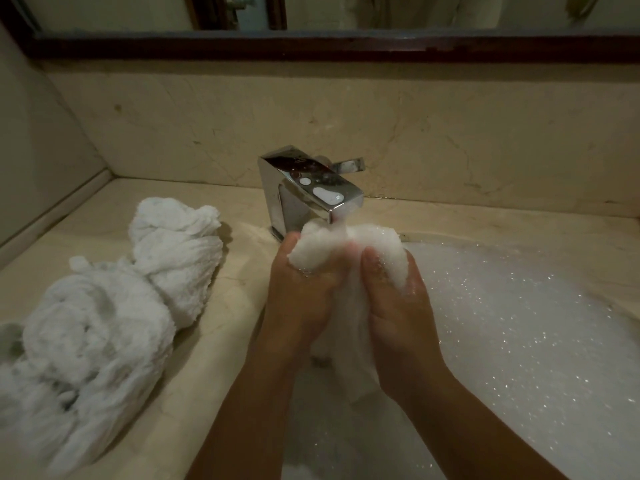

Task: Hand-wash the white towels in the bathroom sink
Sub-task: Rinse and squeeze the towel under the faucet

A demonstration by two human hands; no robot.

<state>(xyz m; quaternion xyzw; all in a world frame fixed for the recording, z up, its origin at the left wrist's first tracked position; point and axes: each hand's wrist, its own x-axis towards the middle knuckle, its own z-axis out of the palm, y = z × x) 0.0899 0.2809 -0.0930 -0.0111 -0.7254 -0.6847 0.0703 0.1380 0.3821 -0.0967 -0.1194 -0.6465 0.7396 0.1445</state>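
Two hands grip one towel (346, 242): the left hand (301, 296) and right hand (398, 306) sit side by side, fingers curled round the bunched towel with thumbs on top, so both are clenched on it. A wad bulges out above the thumbs, and the rest hangs down between the palms into the sink (502, 241). The towel is held over the far left part of the sink, just under the tap (308, 188), whose water (341, 223) runs onto the top of the wad.

Soaked terry like this is likely heavy for its size, limp and slick with soap; it should take hard squeezing without harm. A full fist on a gathered bunch, as now, looks the safest hold, since a loose corner would probably slip or stretch.

Foam (519, 323) covers the sink to the right and on the near side. On the counter (104, 209) to the left, well apart from the hands, lies a heap (114, 306) of twisted white towels; whether they are washed or waiting I cannot tell. A dark mirror frame (311, 46) runs along the far wall.

Most fingertips are hidden under the towel. The foam hides the water level, the drain and any towel lying below. The heap is cut off at the left edge, so its count is unclear, and the tap's lever is only partly seen behind the spout.
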